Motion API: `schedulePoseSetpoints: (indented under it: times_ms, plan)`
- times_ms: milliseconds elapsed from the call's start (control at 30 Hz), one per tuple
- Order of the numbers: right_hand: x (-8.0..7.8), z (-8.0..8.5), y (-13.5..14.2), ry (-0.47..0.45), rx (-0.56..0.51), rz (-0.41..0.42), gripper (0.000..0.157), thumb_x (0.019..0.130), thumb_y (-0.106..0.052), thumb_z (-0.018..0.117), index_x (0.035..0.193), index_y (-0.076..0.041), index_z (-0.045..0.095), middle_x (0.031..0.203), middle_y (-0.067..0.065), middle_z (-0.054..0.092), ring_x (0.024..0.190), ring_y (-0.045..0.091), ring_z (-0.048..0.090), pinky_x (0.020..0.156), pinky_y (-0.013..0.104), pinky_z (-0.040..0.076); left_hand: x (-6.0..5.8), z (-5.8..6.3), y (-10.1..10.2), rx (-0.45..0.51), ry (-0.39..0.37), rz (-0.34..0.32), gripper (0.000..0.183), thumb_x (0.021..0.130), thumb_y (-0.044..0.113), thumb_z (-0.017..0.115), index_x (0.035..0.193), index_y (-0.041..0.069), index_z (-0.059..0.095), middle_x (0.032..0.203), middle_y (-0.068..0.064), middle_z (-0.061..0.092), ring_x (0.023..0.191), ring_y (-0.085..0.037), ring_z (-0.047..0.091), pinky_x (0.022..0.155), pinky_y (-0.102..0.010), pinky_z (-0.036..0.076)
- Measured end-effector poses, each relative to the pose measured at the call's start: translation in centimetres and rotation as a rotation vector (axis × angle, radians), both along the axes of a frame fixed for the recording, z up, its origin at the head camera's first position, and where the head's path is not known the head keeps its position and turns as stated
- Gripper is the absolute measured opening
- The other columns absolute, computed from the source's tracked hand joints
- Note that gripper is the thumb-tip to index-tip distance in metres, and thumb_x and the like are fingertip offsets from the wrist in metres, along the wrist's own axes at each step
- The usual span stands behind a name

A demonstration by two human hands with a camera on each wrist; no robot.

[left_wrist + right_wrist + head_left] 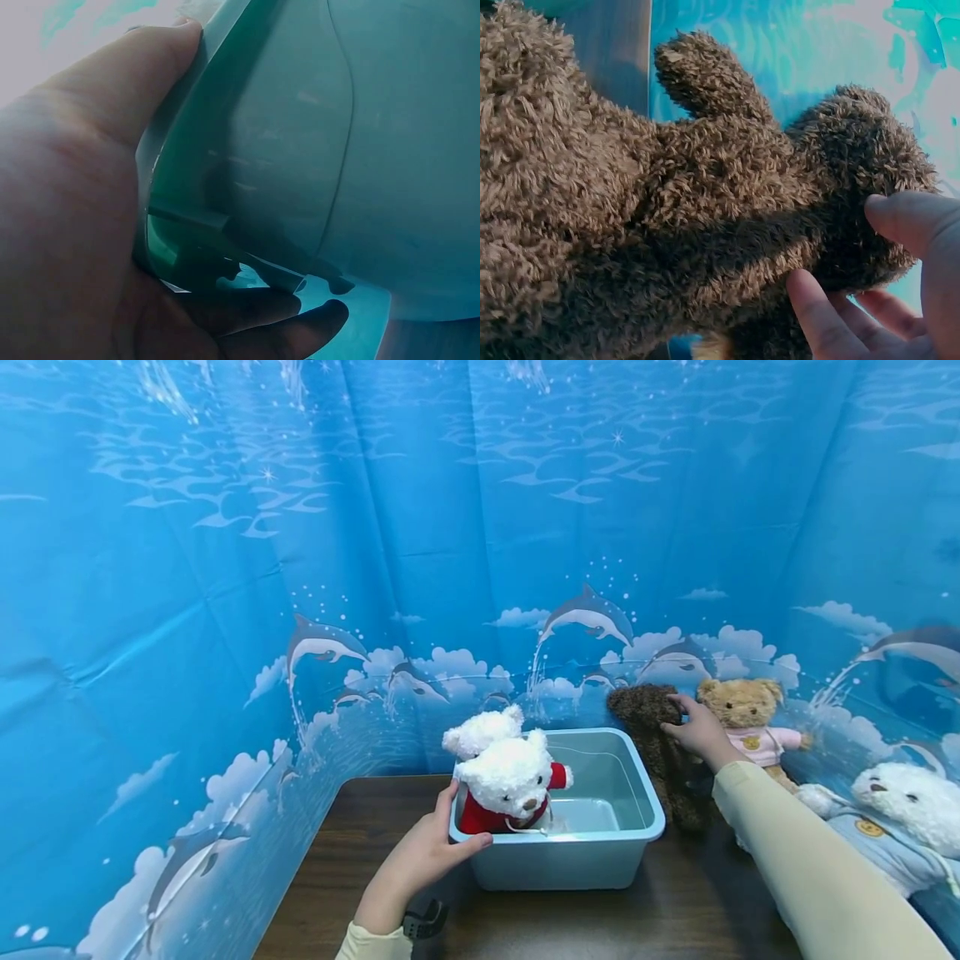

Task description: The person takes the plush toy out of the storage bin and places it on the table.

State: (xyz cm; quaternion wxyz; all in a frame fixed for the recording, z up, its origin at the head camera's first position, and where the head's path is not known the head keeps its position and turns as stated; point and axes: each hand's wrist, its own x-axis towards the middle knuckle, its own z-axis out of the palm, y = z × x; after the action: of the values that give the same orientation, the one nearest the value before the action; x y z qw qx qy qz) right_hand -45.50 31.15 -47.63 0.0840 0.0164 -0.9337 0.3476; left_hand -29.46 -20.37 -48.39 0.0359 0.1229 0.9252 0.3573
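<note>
A pale blue-green plastic bin [555, 864] stands on the table with two white teddy bears in its left end. The front bear [506, 781] wears red and partly hides the rear bear [483, 731]. My left hand [427, 843] grips the bin's left end, thumb on the rim; the left wrist view shows its fingers curled below the rim [172, 112]. Right of the bin is a dark brown teddy bear [652, 743]. My right hand [701, 731] holds it about the head and neck, with thumb and fingers apart in the fur in the right wrist view.
A tan teddy bear [750, 714] in a pink top sits just right of my right hand. Farther right, a white teddy bear [911, 806] in light blue leans back. A blue dolphin-print curtain [450, 568] hangs behind the dark wooden table [360, 827].
</note>
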Motion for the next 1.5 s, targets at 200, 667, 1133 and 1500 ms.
schedulePoseSetpoints:
  times_ms: [200, 667, 1133, 1500]
  plan:
    - [-0.4, -0.9, 0.0, 0.011, 0.011, -0.028, 0.073, 0.109, -0.022, 0.065, 0.168, 0.0, 0.029, 0.159, 0.044, 0.039, 0.133, 0.06, 0.056, 0.094, 0.066, 0.058, 0.1, -0.1, -0.1, 0.025, -0.001, -0.007, 0.121, 0.088, 0.073, 0.077, 0.174, 0.012, 0.017, 0.164, -0.017, 0.054, 0.143, -0.039, 0.061, 0.106, -0.061, 0.06]
    - [7.8, 10.0, -7.9, 0.067, -0.069, 0.108, 0.05, 0.113, -0.042, 0.058, 0.141, 0.0, 0.054, 0.133, 0.027, 0.064, 0.117, 0.042, 0.065, 0.087, 0.052, 0.059, 0.1, -0.2, -0.1, 0.032, 0.0, -0.021, 0.122, 0.088, 0.073, 0.077, 0.175, 0.013, 0.014, 0.167, -0.016, 0.051, 0.147, -0.039, 0.058, 0.109, -0.062, 0.058]
    - [15.0, 10.9, -23.2, -0.092, 0.108, 0.528, 0.109, 0.086, -0.042, 0.095, 0.172, -0.028, 0.03, 0.157, 0.018, 0.041, 0.132, 0.036, 0.059, 0.103, 0.059, 0.062, -0.1, -0.4, -0.2, 0.064, 0.018, -0.06, 0.12, 0.091, 0.071, 0.075, 0.174, 0.012, 0.013, 0.166, -0.015, 0.051, 0.145, -0.036, 0.059, 0.111, -0.061, 0.057]
    - [15.9, 8.6, -25.3, 0.002, 0.174, 0.412, 0.101, 0.078, -0.031, 0.101, 0.161, -0.021, 0.044, 0.148, 0.02, 0.049, 0.111, 0.031, 0.069, 0.086, 0.052, 0.068, -0.1, -0.1, -0.2, 0.072, -0.002, -0.063, 0.118, 0.091, 0.07, 0.077, 0.174, 0.013, 0.013, 0.164, -0.013, 0.05, 0.141, -0.034, 0.059, 0.108, -0.059, 0.06]
